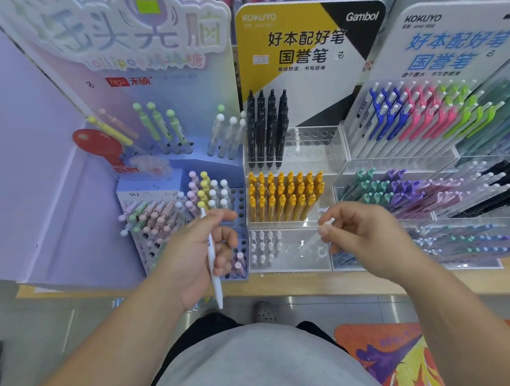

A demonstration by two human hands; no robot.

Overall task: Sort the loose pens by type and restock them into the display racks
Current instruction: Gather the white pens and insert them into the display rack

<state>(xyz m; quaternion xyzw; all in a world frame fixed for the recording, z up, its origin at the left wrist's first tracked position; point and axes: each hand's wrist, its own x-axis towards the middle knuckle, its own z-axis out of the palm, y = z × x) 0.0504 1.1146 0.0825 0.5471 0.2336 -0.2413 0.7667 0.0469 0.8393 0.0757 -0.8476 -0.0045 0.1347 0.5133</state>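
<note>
Head view of a pen display on a pale wooden shelf (298, 288). The left hand (192, 256) grips a slim white plastic pen (212, 264), fingers and thumb curled round the barrel. The pen stands nearly upright in front of the pastel-blue perforated cardboard rack (240, 207), its upper end just beside the rack's ball-topped pastel pens (209, 192) and its lower end past the shelf edge. The right hand (367, 239) pinches the white end of a translucent pen (328, 221) between thumb and fingertips. This pen is blurred and slants down to the left over the lowest tier of the clear acrylic stepped rack (313, 147), near the clear pens with white tops (264, 246) standing there. The same rack carries yellow pens (287, 199) on its middle tier and four black pens (266, 126) on its top tier. To the right, white pens with blue, pink and green clips (416, 114) fill a further clear rack.
</note>
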